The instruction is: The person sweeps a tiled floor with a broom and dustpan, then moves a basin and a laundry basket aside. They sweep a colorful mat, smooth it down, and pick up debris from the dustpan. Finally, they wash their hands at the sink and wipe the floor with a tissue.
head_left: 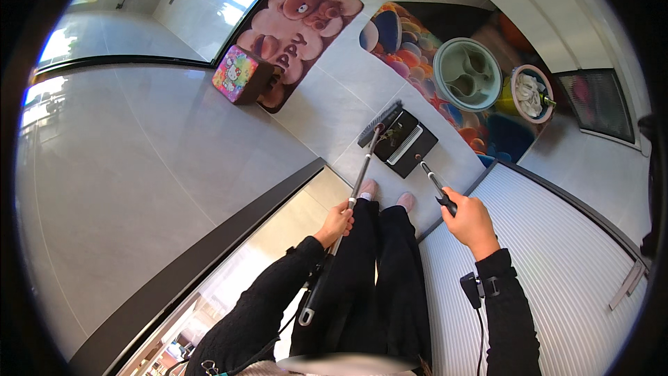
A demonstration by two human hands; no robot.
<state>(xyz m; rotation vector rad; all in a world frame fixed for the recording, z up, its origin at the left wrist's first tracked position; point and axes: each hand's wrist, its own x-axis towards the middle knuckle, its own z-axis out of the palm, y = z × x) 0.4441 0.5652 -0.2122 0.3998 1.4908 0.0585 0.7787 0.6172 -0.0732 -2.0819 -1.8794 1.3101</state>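
Black sleeves (511, 313) and black trousers (400, 257) are closest. Past them is a pale tiled floor (348, 90) with two big mats: a pink bear mat (306, 38) at the far left and a pebble-print mat (414, 56) at the far right. One long broom (365, 165) slants through the middle. The left hand (336, 223) wraps around its stick. It looks light and stiff, with bristles that should bend; partway down the stick seems a good place to hold. Its head is by the left edge of the black dustpan (422, 145), just past the feet. That pan looks like thin, hard plastic, light but easy to tip. The right hand (471, 221) is curled around the end of its handle, the best spot to hold. Farther right stand a pale green bucket (438, 73) and a smaller pink-rimmed basket (513, 90) of white cloths (530, 94). Pink slippers (406, 200) are smaller. Tiniest are dry-looking bits (392, 136) in the pan, which could slide off.
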